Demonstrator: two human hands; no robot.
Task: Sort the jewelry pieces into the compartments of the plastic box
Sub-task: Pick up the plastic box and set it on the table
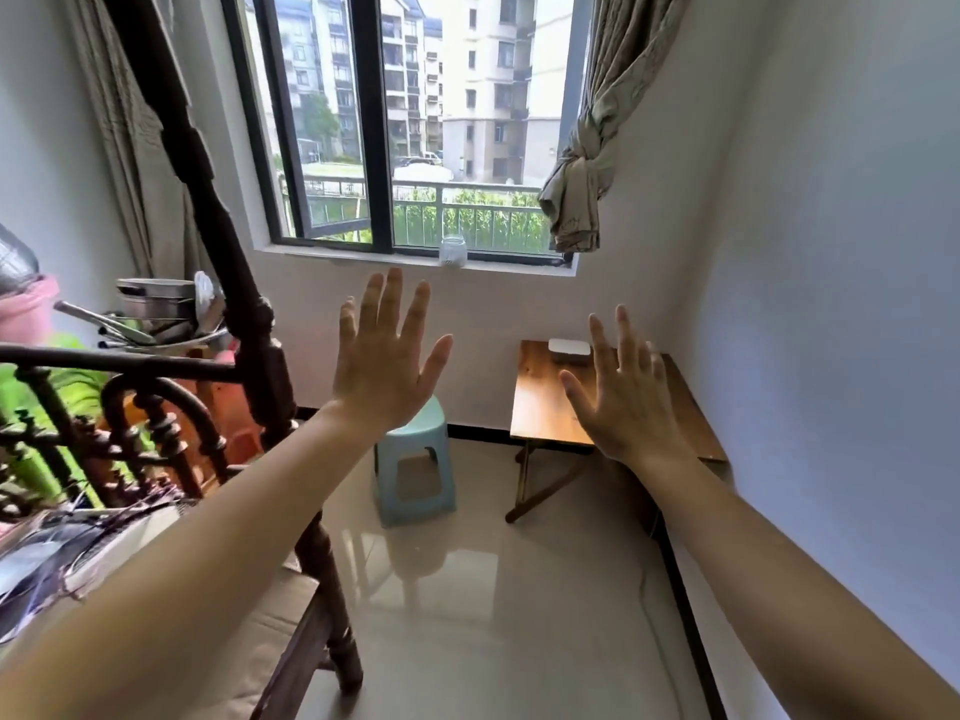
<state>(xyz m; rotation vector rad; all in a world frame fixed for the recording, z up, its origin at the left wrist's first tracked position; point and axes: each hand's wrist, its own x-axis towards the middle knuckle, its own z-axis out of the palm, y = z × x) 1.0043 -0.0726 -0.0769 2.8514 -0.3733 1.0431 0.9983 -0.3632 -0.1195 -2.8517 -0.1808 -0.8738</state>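
My left hand [387, 356] is raised in front of me, palm forward, fingers spread, holding nothing. My right hand [623, 389] is also raised with its fingers apart and empty, in front of a small wooden folding table [540, 402] by the right wall. A white plastic box [569, 349] lies closed at the far edge of that table, just left of my right fingers. No jewelry pieces are visible.
A pale blue plastic stool [413, 470] stands on the glossy tiled floor [493, 589] left of the table. A dark carved wooden bed frame [249, 324] fills the left side. A glass jar [453, 250] sits on the window sill.
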